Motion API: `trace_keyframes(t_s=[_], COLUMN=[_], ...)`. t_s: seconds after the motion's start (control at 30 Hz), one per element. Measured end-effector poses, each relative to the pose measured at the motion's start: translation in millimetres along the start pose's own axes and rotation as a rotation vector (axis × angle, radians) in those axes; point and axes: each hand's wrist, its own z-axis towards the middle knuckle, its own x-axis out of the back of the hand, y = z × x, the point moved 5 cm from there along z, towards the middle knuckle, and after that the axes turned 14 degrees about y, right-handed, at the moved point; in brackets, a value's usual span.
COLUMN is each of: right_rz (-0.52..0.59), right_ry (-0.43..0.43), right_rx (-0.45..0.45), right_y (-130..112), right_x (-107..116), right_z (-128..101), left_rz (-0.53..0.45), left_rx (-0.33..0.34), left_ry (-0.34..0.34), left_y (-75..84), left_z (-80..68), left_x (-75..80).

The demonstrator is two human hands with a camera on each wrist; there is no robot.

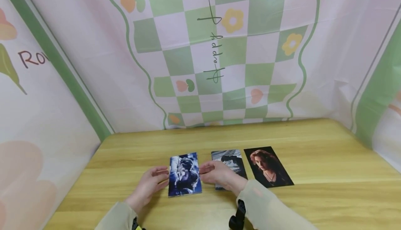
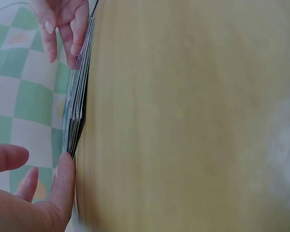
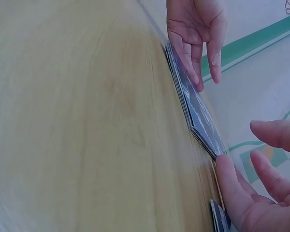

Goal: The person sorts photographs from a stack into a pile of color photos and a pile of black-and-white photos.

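Observation:
A small stack of photo cards (image 1: 185, 176), its top one a bluish picture of figures, lies on the wooden table. At its left edge is my left hand (image 1: 149, 184), fingers loosely extended. My right hand (image 1: 219, 174) touches or nearly touches the right edge, its forearm reaching over the middle cards. In the left wrist view, layered edges of the stack (image 2: 79, 104) show between both hands. A black-and-white photo card (image 1: 233, 158) lies partly hidden under my right hand and wrist. Farther right is a dark portrait card (image 1: 267, 169) of a person.
The wooden table (image 1: 329, 163) extends around the cards. A cloth with green checks and lettering (image 1: 232, 48) hangs behind its back edge, and printed cloth (image 1: 47, 118) stands along the left side. A black wrist camera (image 1: 238, 217) sits below my right sleeve.

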Motion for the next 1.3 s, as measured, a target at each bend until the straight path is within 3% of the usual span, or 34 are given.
trace_keyframes(t_s=[1.3], right_rz=[0.087], right_ry=[0.021], right_rx=[-0.016], right_y=[1.5], right_x=[-1.6], right_z=[0.5], left_rz=[0.017], left_rx=[0.010], left_ry=[-0.008], left_y=[1.0], left_z=[-1.2], left_x=[3.0])
